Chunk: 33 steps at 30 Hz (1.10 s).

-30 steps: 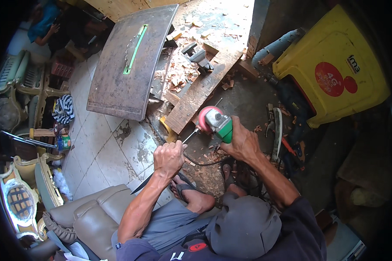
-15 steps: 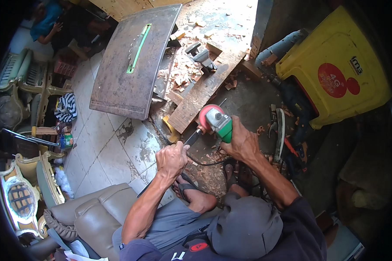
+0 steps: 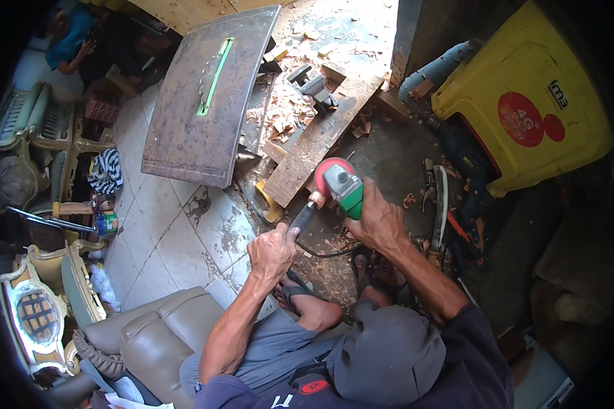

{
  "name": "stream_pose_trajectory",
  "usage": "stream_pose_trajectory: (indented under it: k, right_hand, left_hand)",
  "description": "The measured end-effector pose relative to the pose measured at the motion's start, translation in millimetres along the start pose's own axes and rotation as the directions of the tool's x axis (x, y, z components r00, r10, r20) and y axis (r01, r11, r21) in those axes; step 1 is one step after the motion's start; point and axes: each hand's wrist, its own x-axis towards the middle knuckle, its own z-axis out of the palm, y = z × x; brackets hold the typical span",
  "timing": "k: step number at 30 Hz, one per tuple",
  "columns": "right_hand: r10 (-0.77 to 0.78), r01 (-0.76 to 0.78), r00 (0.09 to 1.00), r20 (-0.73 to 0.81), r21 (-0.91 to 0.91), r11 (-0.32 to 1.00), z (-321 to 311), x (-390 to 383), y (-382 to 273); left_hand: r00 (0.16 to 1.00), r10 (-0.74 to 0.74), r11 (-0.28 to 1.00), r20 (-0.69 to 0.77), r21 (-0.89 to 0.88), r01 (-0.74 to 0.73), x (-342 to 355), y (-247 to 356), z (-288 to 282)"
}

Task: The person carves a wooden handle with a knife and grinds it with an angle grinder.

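My right hand (image 3: pixel 377 221) is closed round the body of a green and grey angle grinder (image 3: pixel 348 191). A round red disc (image 3: pixel 323 172) sits on the grinder's front. In my left hand (image 3: pixel 273 251) is a long dark tool (image 3: pixel 305 217) with a reddish-brown, wood-like end, gripped in a closed fist. That end meets or nearly meets the disc's lower left edge; whether they touch I cannot tell. The rest of the tool is hidden by my left hand and forearm. Just beyond the disc lies a notched wooden board (image 3: pixel 293 177).
A table saw top (image 3: pixel 184 129) with a green-edged slot stands far left. Wood shavings (image 3: pixel 290 116) and a dark metal clamp-like piece (image 3: pixel 314 88) lie by the board. A yellow plastic stool (image 3: pixel 525 109) and a drill (image 3: pixel 467 153) are at right. A black cord (image 3: pixel 320 256) runs near my feet.
The dark tool in my left hand has turned about its length, showing a broader grey face. Its end stays at the disc. The grinder has barely shifted in my right hand.
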Motion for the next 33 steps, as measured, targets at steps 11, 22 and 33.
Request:
stream_pose_trajectory:
  k: [11, 22, 33]
  right_hand:
    - [-0.028, 0.028, 0.997, 0.077, 0.003, 1.000, -5.8, -9.3, -0.5]
    - [-0.025, 0.024, 1.000, 0.015, 0.039, 0.999, 1.3, -12.7, 4.2]
    - [-0.166, 0.162, 0.984, 0.064, 0.069, 0.984, 2.9, -10.8, -7.5]
  left_hand:
    - [0.972, -0.183, 0.972, 0.144, -0.122, 0.201, -6.4, -4.4, 10.0]
    - [0.913, -0.298, 0.886, 0.277, -0.275, 0.373, -5.4, -2.0, 9.0]
    - [0.890, -0.309, 0.750, 0.336, -0.489, 0.445, -10.8, -43.3, 39.1]
